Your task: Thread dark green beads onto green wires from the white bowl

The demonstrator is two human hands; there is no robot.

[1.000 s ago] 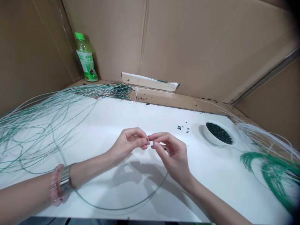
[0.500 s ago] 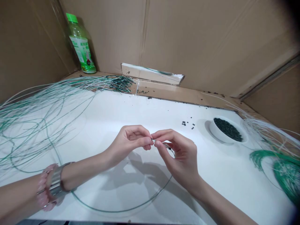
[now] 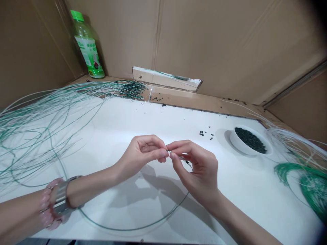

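Observation:
My left hand [image 3: 148, 149] and my right hand [image 3: 195, 168] meet fingertip to fingertip above the white table. The left thumb and forefinger pinch something tiny and dark, perhaps a bead, too small to tell. Between my right thumb and fingers runs a thin green wire [image 3: 122, 230], which loops down in a wide curve below the hands towards my left wrist. A small black piece [image 3: 187, 162] sits on the wire by my right palm. Several dark beads [image 3: 201, 133] lie beyond my right hand, left of a white bowl [image 3: 236, 143] of dark beads.
Green and white wires [image 3: 51, 112] with beaded ends spread over the left side. A green-capped bottle [image 3: 89, 56] stands at the back left by the cardboard wall [image 3: 204, 44]. At the right lie white wires [image 3: 293, 136] and a green wire coil [image 3: 311, 187].
The small gap between my fingertips shows slightly more wire, and my right hand has shifted slightly to the right. My left hand keeps its pinch. The view has moved a little.

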